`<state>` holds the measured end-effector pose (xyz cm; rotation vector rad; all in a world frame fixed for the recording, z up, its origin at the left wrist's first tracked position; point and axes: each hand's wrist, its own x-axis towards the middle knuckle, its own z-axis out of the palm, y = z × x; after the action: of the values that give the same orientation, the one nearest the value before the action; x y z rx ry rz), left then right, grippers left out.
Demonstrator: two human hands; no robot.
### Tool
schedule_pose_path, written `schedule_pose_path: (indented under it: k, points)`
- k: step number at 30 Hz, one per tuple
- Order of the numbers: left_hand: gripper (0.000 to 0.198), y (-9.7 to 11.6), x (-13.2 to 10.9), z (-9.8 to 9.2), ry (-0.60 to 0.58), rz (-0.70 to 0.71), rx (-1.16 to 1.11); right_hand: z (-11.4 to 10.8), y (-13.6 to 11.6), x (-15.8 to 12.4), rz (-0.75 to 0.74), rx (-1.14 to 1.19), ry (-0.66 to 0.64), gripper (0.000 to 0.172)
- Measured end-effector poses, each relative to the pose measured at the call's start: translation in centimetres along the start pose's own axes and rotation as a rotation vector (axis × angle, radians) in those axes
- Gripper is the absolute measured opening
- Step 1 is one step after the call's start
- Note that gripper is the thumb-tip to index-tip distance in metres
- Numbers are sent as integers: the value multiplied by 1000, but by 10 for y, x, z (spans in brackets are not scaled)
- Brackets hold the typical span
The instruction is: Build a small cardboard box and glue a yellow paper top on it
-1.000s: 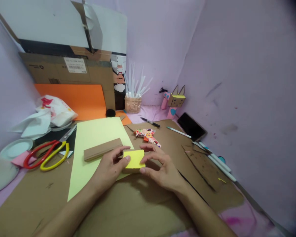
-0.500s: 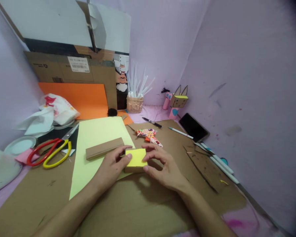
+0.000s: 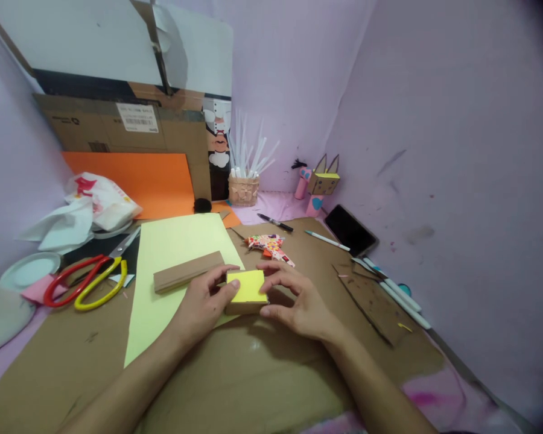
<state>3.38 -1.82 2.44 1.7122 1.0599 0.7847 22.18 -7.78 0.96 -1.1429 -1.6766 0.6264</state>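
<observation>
A small cardboard block with a yellow paper top (image 3: 247,289) rests on the edge of a pale yellow sheet (image 3: 172,253). My left hand (image 3: 203,304) grips its left side, thumb on the top edge and fingers curled behind. My right hand (image 3: 294,301) clasps its right side, fingers bent around the far and near edges. A longer brown cardboard bar (image 3: 185,272) lies just left of the block on the sheet.
Red and yellow scissors (image 3: 85,283) lie at the left by a crumpled plastic bag (image 3: 85,208). A patterned paper piece (image 3: 269,246), pens, a dark phone (image 3: 350,232), cardboard strips (image 3: 371,301) and a cup of white sticks (image 3: 243,181) lie farther back. A cardboard box (image 3: 122,126) stands behind.
Both hands stay on the yellow-topped block, with small finger shifts. The view sways slightly.
</observation>
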Motion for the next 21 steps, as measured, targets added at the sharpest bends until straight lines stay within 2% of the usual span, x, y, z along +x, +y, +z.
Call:
schedule_pose_path:
  k: [5, 11, 14, 17, 19, 21]
  points:
    - [40, 2, -1, 1, -21, -31, -6, 3, 0, -2, -28, -10, 44, 13]
    - [37, 3, -1, 0, -30, -17, -1, 3, -1, -4, -242, -220, 48, 11]
    - [37, 0, -1, 0, -29, 3, 3, 4, 2, -5, -279, -270, 23, 8]
    - [40, -2, -1, 1, -30, -9, -12, 7, 5, -7, -206, -189, 42, 7]
    - [41, -2, -2, 2, -23, -25, -22, 12, 6, -7, -92, -62, 81, 6]
    - [40, -2, -4, 3, -16, -24, -40, 17, 5, -6, 56, 87, 123, 13]
